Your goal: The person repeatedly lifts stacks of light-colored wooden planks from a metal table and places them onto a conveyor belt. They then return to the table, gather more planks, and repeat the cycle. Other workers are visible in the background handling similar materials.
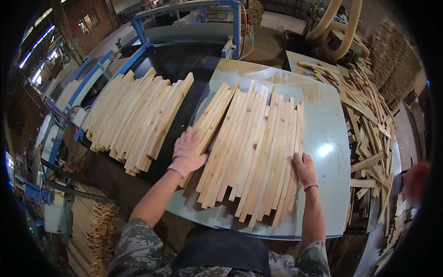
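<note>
The left hand (187, 152), in a pinkish knit glove, lies across a narrow bundle of wooden strips (216, 115) just inside the bench's left edge. Its fingers are extended and held close to one another, the thumb standing apart; I cannot tell whether it clasps the wood or only rests there. The right hand (305, 171), gloved alike, bends its fingers against the outer right side of a broad row of strips (251, 147); whether the thumb pinches any strip is hidden.

That row covers the middle of the bench (325, 138), its staggered ends pointing toward the near edge. The strips are straight, square-edged and pale, with visible grain and a few dark knots. The benchtop is smooth, glossy and blue-grey, smeared with tan dust along its far edge. Beyond its left edge, another row of strips (138, 115) lies on a black, flat surface (196, 60). Past the right edge, slender, rough offcuts (369, 124) sprawl in a tangled heap.
</note>
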The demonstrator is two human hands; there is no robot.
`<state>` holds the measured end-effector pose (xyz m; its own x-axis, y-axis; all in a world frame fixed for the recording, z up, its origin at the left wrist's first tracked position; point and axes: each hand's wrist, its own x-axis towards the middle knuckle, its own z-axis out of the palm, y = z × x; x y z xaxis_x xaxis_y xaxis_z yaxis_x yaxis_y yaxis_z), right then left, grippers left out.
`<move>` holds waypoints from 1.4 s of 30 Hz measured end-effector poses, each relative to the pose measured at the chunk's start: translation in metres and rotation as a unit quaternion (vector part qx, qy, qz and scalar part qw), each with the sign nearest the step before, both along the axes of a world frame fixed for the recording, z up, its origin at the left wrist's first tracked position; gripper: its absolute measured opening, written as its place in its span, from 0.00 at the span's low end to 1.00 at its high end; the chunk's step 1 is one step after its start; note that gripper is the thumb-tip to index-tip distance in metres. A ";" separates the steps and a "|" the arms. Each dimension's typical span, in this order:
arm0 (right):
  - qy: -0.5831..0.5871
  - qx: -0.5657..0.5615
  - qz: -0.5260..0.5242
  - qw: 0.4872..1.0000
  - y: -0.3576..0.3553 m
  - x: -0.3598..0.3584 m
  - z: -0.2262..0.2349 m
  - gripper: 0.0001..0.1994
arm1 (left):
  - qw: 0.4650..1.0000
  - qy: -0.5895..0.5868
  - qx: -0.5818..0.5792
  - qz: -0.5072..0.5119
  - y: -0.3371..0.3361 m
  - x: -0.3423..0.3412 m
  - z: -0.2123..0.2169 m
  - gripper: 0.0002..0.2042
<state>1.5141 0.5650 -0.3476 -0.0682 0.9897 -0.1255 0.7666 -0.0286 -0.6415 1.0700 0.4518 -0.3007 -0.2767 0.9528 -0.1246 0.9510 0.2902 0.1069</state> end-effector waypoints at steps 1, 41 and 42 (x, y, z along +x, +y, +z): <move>0.003 0.001 -0.002 1.000 0.000 0.001 0.003 0.30 | 1.000 0.017 -0.001 0.015 0.016 0.008 -0.005 0.52; -0.336 0.061 -0.097 0.935 -0.122 -0.375 0.037 0.43 | 0.881 0.155 -0.011 0.447 -0.151 -0.773 0.073 0.56; -0.335 0.070 -0.102 0.934 -0.119 -0.369 0.030 0.43 | 0.878 0.137 -0.042 0.456 -0.148 -0.765 0.095 0.54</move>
<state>1.1446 0.4456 -0.3177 0.1703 0.9836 0.0595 0.9852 -0.1688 -0.0290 0.3048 0.3036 -0.2060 -0.9506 0.3104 0.0063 0.3060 0.9403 -0.1489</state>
